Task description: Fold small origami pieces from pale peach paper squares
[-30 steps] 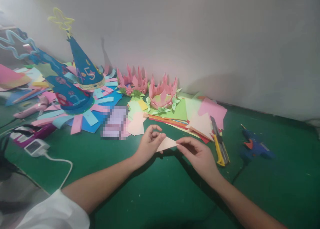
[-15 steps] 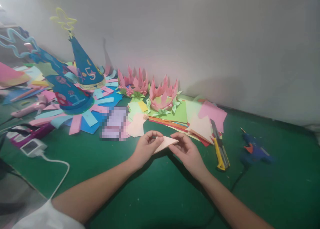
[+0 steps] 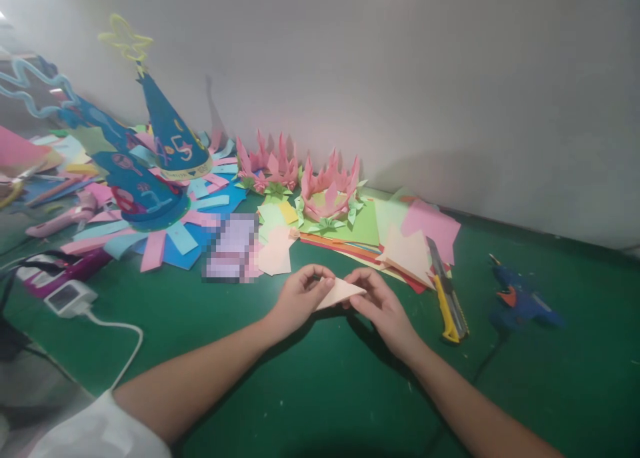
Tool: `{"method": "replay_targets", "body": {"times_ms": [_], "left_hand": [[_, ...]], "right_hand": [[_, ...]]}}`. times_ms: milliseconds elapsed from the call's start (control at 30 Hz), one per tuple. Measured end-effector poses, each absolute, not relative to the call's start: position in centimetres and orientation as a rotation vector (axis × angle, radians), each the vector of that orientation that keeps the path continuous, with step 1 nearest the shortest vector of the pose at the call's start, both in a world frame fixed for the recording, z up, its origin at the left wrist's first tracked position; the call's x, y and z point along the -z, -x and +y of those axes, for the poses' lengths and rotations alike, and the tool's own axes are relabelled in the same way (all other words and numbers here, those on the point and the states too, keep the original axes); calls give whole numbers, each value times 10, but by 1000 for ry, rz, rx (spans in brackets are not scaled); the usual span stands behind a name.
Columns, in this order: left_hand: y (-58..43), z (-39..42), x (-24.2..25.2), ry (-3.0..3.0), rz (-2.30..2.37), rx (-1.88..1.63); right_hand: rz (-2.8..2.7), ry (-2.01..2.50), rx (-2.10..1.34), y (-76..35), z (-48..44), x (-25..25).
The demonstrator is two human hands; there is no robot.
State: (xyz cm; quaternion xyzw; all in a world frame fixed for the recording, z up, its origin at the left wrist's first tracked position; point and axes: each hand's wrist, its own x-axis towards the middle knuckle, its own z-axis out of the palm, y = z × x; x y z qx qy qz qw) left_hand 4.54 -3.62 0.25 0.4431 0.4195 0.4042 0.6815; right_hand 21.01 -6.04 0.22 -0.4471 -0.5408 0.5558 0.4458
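Observation:
Both my hands hold a small peach paper triangle (image 3: 343, 291) just above the green table (image 3: 310, 391). My left hand (image 3: 300, 299) pinches its left end with thumb and curled fingers. My right hand (image 3: 381, 308) grips the right part, with the point of the paper sticking out above its fingers. Behind the hands lies a stack of coloured paper sheets (image 3: 395, 238) with two pink folded paper flowers (image 3: 327, 191) on and beside it.
A yellow utility knife (image 3: 449, 295) lies right of my right hand, and a blue glue gun (image 3: 520, 298) further right. Blue paper cone hats (image 3: 170, 135) and paper strips fill the left. A white power adapter (image 3: 67, 297) with cable sits at the left edge. A wall runs behind.
My right hand has slid left along the paper triangle, closer to my left hand. The triangle stays between both hands at about the same spot.

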Motion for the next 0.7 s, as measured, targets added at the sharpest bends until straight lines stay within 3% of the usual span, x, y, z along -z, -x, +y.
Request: {"method": "replay_targets", "body": {"times_ms": [700], "left_hand": [[-44, -31, -1, -855, 913, -859]], "right_hand": [[-1378, 1173, -1215, -210, -58, 3]]}}
